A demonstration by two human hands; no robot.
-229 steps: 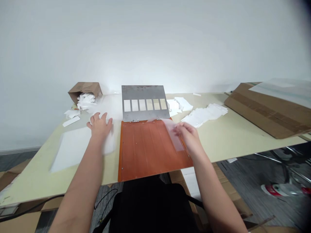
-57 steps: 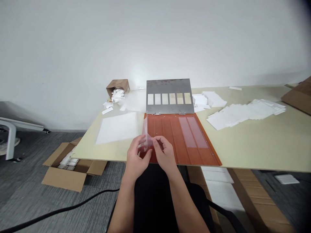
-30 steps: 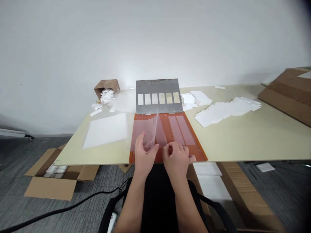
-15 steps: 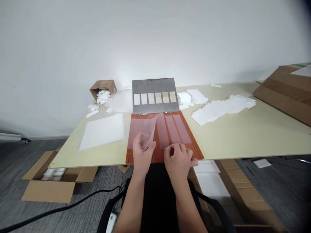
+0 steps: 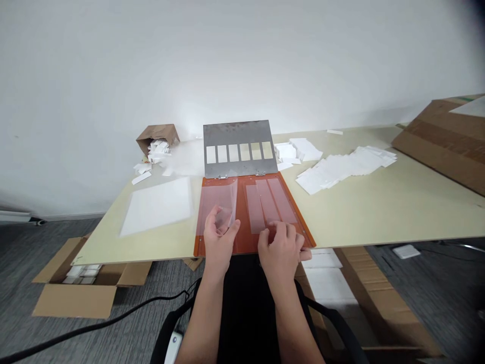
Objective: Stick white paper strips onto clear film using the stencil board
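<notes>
An orange board (image 5: 242, 245) lies at the table's front edge, hinged to a raised grey metal plate (image 5: 237, 132) with several pale rectangular windows. My left hand (image 5: 219, 242) is closed around a thin translucent film (image 5: 217, 194), whose right edge curls up off the board's left half. Several strips of similar film (image 5: 254, 207) lie side by side on the right half. Over their near ends rests my right hand (image 5: 281, 247), fingers bent and thumb apart from the index finger. Nothing shows in its grasp, and its palm side is hidden.
A stack of translucent sheets (image 5: 157, 207) lies left on the table. Behind it a small carton (image 5: 161, 132) spills white pieces. White sheets (image 5: 346, 167) fan out at right, near a large cardboard box (image 5: 443, 136). Open boxes (image 5: 78, 298) stand below the table.
The film in my left hand has shifted left and lies lower, uncovering more orange board between it and the strips. My right thumb has parted from the index finger.
</notes>
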